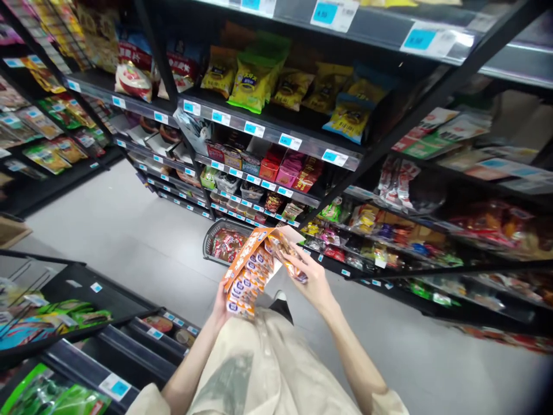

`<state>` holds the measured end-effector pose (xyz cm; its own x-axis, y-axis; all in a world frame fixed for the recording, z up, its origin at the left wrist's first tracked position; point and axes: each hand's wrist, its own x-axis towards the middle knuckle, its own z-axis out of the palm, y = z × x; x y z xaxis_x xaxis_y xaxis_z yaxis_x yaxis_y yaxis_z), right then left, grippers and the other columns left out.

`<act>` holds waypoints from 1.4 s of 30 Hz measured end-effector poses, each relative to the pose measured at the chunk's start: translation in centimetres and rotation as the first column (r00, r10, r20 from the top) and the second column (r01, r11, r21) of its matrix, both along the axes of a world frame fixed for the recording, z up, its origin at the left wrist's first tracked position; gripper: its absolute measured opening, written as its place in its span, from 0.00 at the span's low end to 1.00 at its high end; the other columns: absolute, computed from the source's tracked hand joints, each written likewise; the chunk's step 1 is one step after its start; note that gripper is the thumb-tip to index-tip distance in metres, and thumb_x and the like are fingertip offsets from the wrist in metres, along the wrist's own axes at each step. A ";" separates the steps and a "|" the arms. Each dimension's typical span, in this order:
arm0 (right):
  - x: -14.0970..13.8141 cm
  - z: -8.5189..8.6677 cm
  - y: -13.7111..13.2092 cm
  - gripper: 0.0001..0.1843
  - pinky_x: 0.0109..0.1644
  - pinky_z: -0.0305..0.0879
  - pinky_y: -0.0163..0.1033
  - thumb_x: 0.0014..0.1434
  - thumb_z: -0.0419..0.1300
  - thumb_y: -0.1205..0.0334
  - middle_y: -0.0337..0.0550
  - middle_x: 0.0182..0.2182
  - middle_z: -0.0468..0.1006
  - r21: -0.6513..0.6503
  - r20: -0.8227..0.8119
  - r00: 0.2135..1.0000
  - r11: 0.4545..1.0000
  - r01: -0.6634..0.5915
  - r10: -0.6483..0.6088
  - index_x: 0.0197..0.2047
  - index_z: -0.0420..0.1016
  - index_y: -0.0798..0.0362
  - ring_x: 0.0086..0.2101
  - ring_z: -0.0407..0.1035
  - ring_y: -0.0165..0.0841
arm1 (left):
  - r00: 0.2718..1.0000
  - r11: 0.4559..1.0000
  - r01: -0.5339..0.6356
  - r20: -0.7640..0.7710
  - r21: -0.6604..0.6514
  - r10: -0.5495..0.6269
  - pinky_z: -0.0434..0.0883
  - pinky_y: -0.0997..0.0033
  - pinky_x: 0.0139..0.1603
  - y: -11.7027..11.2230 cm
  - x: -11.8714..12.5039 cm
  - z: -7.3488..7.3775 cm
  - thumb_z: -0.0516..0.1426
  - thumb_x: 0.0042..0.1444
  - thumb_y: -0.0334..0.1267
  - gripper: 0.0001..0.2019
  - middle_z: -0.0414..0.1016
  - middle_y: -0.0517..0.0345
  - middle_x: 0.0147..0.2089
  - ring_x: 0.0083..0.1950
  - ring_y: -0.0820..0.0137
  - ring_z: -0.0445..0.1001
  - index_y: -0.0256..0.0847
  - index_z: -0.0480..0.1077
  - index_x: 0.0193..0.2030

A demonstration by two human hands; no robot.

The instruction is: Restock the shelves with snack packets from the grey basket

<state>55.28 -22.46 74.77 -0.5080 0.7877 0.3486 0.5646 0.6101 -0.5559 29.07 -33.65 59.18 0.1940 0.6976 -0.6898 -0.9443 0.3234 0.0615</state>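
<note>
Box (244, 253) of orange-and-white snack packets (247, 283) tilts between the person's 2 hands, in front of the body and above the grey floor (173, 253). Left hand (221, 302) grips its near left edge, fingers bent around the side and mostly hidden. Right hand (311, 282) is at the box's right side, its fingers partly curled onto a packet (298, 272); blur hides whether it has 1 or more. Beyond, a grey basket (207, 239) stands on the floor, partly covered by the box, with red wrapped snacks (227, 245) inside. Black shelves (298, 122) beyond carry yellow and green bags (254, 78).
</note>
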 end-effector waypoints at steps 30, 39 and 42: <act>1.5 -0.8 5.3 0.36 0.67 0.68 0.56 0.67 0.56 0.33 0.54 0.70 0.70 -0.318 -0.645 0.674 0.928 0.194 -0.361 0.70 0.65 0.44 0.66 0.68 0.46 | 0.988 0.986 0.153 0.018 0.062 -0.154 0.79 0.57 0.56 -1.2 0.2 6.8 0.63 0.62 0.45 0.15 0.86 0.49 0.51 0.50 0.56 0.85 0.44 0.79 0.53; -0.8 -4.6 8.1 0.30 0.59 0.75 0.51 0.47 0.74 0.39 0.49 0.46 0.88 -0.677 -0.683 0.557 0.695 -0.240 -0.472 0.46 0.83 0.52 0.48 0.81 0.47 | 0.961 0.959 0.273 0.033 0.071 -0.276 0.76 0.53 0.61 -3.0 1.9 8.6 0.61 0.66 0.49 0.21 0.85 0.49 0.52 0.55 0.54 0.82 0.44 0.76 0.62; -1.4 -5.2 8.1 0.28 0.58 0.76 0.53 0.46 0.73 0.38 0.47 0.42 0.88 -0.708 -0.681 0.458 0.675 -0.208 -0.572 0.42 0.83 0.52 0.45 0.82 0.46 | 0.936 0.938 0.330 0.090 0.103 -0.339 0.74 0.54 0.64 -3.8 1.6 8.8 0.60 0.67 0.51 0.23 0.84 0.46 0.57 0.60 0.54 0.80 0.41 0.75 0.63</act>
